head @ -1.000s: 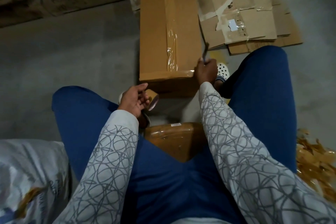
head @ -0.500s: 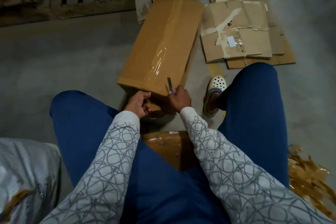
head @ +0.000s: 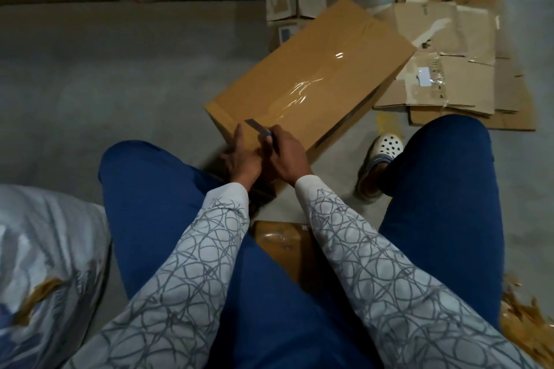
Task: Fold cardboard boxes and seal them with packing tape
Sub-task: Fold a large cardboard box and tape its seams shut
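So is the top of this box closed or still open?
Closed. The cardboard box's top flaps lie flat, and clear tape runs along their seam.

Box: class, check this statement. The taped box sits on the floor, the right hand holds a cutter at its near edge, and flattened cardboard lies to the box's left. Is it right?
No. The head view shows the flattened cardboard lying right of the box, not left. The rest holds: box on the floor, right hand holding the cutter at its near edge.
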